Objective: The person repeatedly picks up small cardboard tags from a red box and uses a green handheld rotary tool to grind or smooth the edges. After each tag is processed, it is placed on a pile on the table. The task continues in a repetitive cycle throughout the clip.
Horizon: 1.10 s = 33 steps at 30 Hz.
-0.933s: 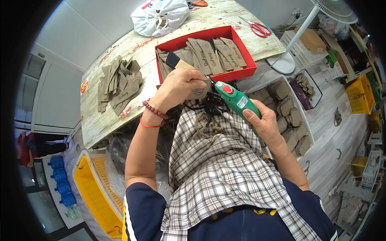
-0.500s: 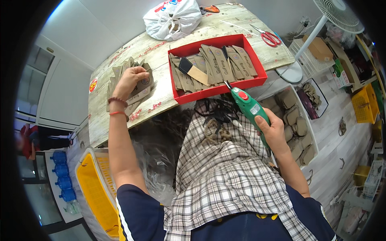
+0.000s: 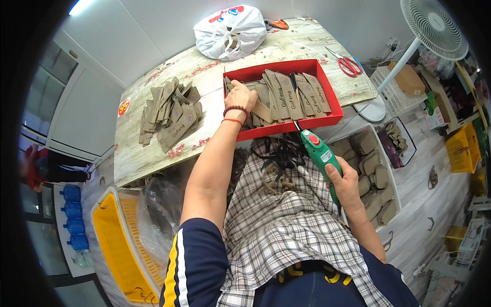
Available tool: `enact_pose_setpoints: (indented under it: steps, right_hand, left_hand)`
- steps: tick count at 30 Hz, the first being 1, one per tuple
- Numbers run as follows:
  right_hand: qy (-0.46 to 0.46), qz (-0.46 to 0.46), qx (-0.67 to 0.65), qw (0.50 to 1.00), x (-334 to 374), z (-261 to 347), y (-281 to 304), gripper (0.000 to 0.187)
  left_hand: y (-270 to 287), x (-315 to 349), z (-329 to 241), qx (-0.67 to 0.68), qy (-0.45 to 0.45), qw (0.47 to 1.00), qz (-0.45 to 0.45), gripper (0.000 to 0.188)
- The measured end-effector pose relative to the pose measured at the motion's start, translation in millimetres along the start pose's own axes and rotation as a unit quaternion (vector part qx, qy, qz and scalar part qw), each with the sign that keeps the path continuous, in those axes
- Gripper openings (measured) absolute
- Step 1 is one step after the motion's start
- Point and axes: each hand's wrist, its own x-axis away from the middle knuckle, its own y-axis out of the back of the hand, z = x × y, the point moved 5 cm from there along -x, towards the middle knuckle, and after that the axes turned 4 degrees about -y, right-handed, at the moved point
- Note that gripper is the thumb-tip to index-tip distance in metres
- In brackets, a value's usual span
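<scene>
A green handheld tool [image 3: 321, 157] was clamped in the grip of the right hand [image 3: 344, 181], tip at the red box [image 3: 326, 121]'s front wall, while the left hand [image 3: 241, 96] was placed over the box's left end among tan tags [image 3: 284, 98], its grip indeterminable, beside a tag pile [image 3: 175, 111] heaped on the worktop [image 3: 132, 159].

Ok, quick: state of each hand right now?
Left hand: at the red box; whether it holds anything cannot be told.
Right hand: closed, holding the green tool.
</scene>
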Motion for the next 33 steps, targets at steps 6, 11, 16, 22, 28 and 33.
enact_pose_setpoints:
  steps: [6,11,16,22,28,33]
  right_hand:
    - [0.023,0.003,-0.006,1.000,-2.8,9.0,-3.6,0.043]
    - [0.057,-0.018,-0.002,0.998,-2.1,34.3,-13.2,0.043]
    - [0.033,-0.021,0.008,0.999,1.2,33.4,-15.3,0.046]
    - [0.031,-0.027,0.020,0.999,6.3,28.8,-9.9,0.044]
    - [0.021,-0.032,0.015,0.999,6.7,23.1,-7.5,0.044]
    - [0.020,-0.028,0.000,0.999,5.6,22.3,-8.0,0.045]
  left_hand:
    - [43.0,50.2,8.0,0.279,-0.132,0.919,-0.246,0.008]
    - [54.8,104.3,-17.3,0.685,-0.077,0.718,-0.099,0.008]
    - [31.7,136.7,-40.9,0.764,-0.010,0.642,-0.053,0.006]
    - [0.7,144.0,-44.8,0.766,0.012,0.642,-0.030,0.007]
    - [-12.4,148.9,-43.9,0.755,0.017,0.656,0.012,0.004]
    - [-15.3,157.7,-45.8,0.749,0.024,0.662,0.022,0.006]
